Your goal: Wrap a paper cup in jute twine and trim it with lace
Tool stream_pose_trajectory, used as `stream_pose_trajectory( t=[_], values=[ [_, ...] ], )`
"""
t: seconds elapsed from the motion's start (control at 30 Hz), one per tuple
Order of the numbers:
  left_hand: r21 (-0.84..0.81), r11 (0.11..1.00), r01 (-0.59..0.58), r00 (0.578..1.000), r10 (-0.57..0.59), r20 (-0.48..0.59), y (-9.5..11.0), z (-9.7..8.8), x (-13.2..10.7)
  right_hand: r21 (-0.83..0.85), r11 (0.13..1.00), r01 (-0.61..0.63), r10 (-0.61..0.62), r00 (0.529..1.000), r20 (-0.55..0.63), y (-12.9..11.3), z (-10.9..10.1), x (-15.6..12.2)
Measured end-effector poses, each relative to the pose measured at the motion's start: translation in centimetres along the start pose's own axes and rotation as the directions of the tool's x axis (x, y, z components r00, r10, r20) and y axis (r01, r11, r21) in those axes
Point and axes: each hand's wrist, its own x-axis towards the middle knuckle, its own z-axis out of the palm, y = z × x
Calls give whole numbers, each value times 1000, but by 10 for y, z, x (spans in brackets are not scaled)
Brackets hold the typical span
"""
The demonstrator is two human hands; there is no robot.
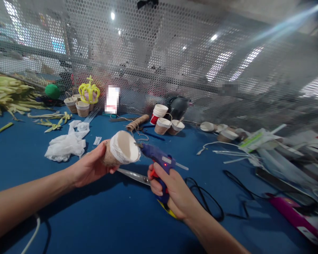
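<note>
My left hand (91, 165) is wrapped round a paper cup (120, 148) covered in twine, with white lace at its rim. The cup lies on its side with its open mouth facing right. My right hand (172, 190) grips a blue glue gun (159, 158) with a red trigger and a lit red lamp. The gun's nozzle touches the cup's rim at the right. A clear glue stick juts out of the back of the gun. Both hands hover above a blue table (108, 218).
Scissors (134, 175) lie under the hands, and the gun's black cord (206, 201) loops to the right. White crumpled material (66, 144), a twine spool (137, 122), several finished cups (163, 126), a yellow crown (89, 91) and green leaves (7, 93) lie behind. Glue sticks clutter the right.
</note>
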Motion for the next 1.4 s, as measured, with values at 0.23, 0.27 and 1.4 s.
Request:
stream_pose_trajectory(
  t=[0.23,0.27,1.4],
  values=[
    [153,986,-61,995,72,-68,3,-2,0,-592,802,80,-169,981,-96,-12,-3,-4],
    [167,984,-65,995,77,-68,3,-2,1,-650,757,68,-175,979,-102,-13,-3,-4],
    [-33,999,-3,1000,3,9,0,-1,-1,159,977,-141,132,989,63,0,2,-1]
  ],
)
